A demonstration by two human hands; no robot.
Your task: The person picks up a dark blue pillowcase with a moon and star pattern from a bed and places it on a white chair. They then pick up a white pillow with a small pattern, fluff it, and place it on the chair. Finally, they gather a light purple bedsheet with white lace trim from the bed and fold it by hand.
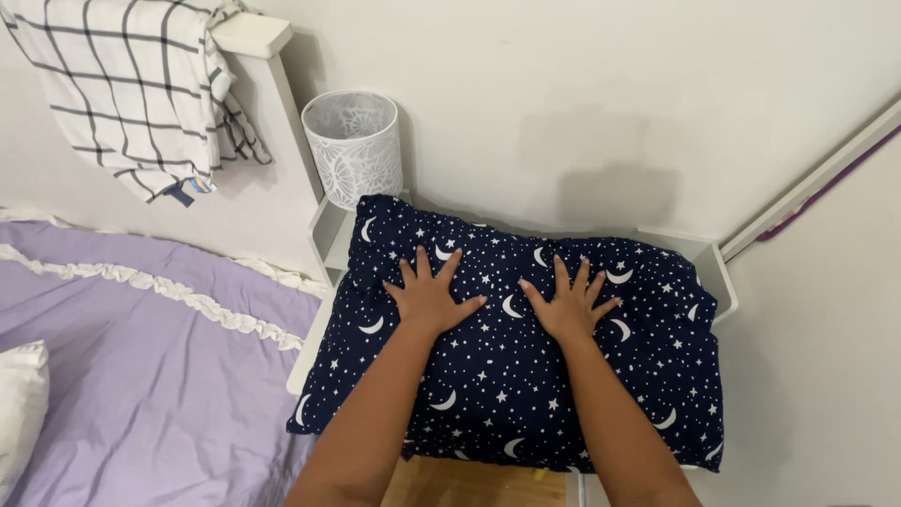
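A dark blue pillow (507, 376) with white stars and crescent moons lies on a small white bedside table (330, 235). My left hand (429, 293) rests flat on the pillow's upper left part, fingers spread. My right hand (570, 304) presses flat on its upper middle, fingers spread too. Neither hand grips anything. The pillow covers most of the table top and overhangs its front edge.
A white lace-patterned cylinder lamp (354, 145) stands at the table's back left corner. A bed with a purple ruffled sheet (141, 376) lies to the left, with a white pillow (19, 404). A white checked cloth (141, 84) hangs over the white headboard (267, 66). A wall is behind.
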